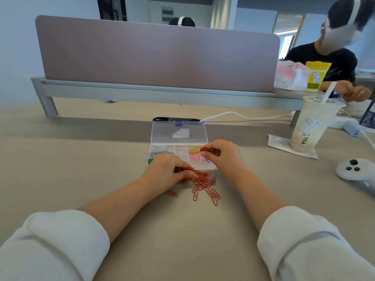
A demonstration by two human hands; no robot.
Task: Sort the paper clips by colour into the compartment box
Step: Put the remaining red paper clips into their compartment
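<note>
Both hands pinch red clips at the open box, centre frame.

Left hand grips red wire paper clips heaped on the beige desk against the clear plastic compartment box's near edge; right hand clamps a bunch above its right compartments. Bare desk lies left.

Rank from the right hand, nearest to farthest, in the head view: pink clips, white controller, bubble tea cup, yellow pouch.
From the right hand:
1. pink clips, in the box compartment just left of the fingers.
2. and 3. bubble tea cup, far right on a napkin, and white controller, right edge: too close to call.
4. yellow pouch, beyond the divider's right end.
</note>
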